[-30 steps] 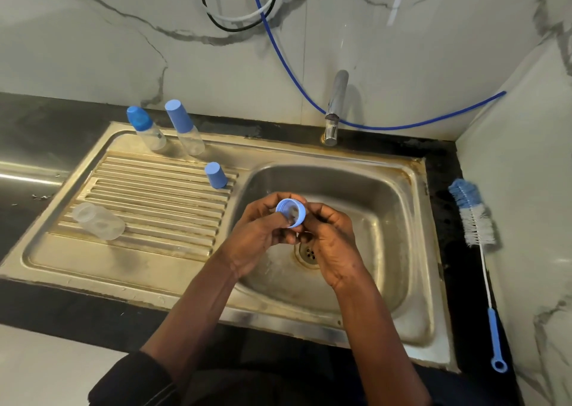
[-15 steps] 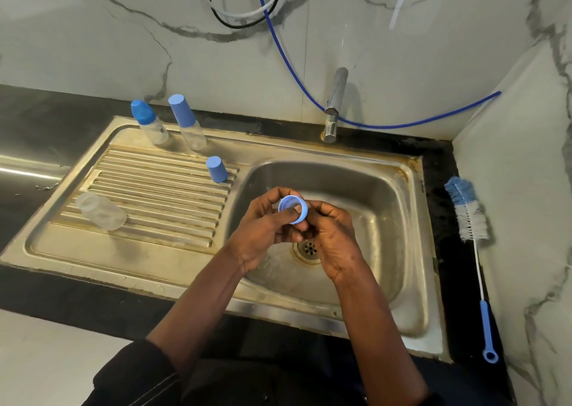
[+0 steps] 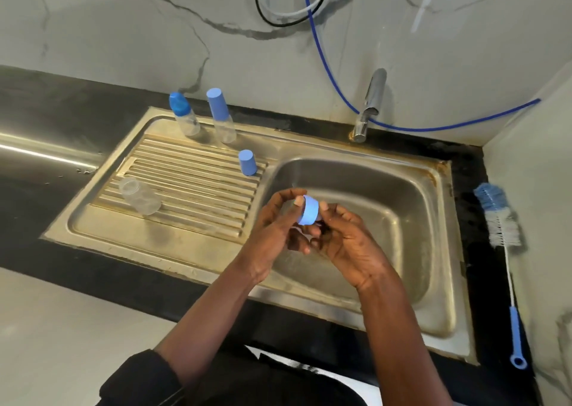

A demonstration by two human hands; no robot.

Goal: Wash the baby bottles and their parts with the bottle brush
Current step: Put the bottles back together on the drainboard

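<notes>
Through the head camera I am watching both hands working over the sink point(image 3: 446, 250) basin. The left hand point(image 3: 275, 232) is pinching a blue ring point(image 3: 308, 210) between thumb and curled fingers, holding it tilted on edge above the basin. The right hand point(image 3: 351, 249) is meeting it from the other side, thumb pressing on the ring's right edge and fingers curling in beneath it, though I cannot tell exactly how those lower fingers are lying. The two hands are touching each other under the ring. On the ribbed drainboard point(image 3: 192, 188) an open bottle point(image 3: 140, 195) is lying on its side, clear and uncapped, well apart from the hands. A loose blue cap point(image 3: 247, 162) is standing at the drainboard's right end, just beside the basin. Along the back rim a round-capped bottle point(image 3: 184, 116) and a tall-capped bottle point(image 3: 221, 117) are standing near each other. The brush point(image 3: 501, 219) is lying on the dark counter point(image 3: 31, 111) right of the sink, bristles toward the wall, untouched. The tap point(image 3: 370, 105) is standing behind the basin, and a blue hose point(image 3: 322, 65) is running down the marble wall past it. A dark sleeve point(image 3: 139, 381) is covering the left forearm.
</notes>
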